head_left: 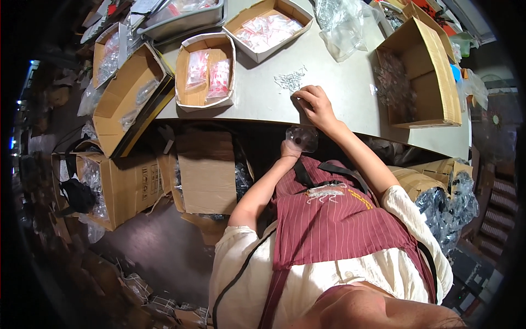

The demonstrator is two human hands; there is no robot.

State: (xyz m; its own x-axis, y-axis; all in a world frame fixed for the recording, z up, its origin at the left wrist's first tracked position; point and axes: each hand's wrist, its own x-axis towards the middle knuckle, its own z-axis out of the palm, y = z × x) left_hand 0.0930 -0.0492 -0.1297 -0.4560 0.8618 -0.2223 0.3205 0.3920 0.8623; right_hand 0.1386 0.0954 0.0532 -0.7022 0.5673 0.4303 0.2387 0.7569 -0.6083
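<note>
Just below the table's front edge, my left hand (290, 150) is closed on the side of a clear plastic piece (308, 139), roughly square with rounded corners and a dark round spot in it. My right hand (318, 109) rests over the front of the table, its fingertips pinched together at the near edge of a loose pile of small, thin metal pieces (289, 80), perhaps screws or pins. Whatever lies between those fingertips is too small to make out.
Left on the grey table (263, 104) stands a box (178, 90) of pink-and-white bags, beside another box (230, 28) of small packets. An open carton (424, 82) with clear pieces lies right. Clear plastic bags (342, 33) sit behind; cardboard boxes (205, 175) stand below.
</note>
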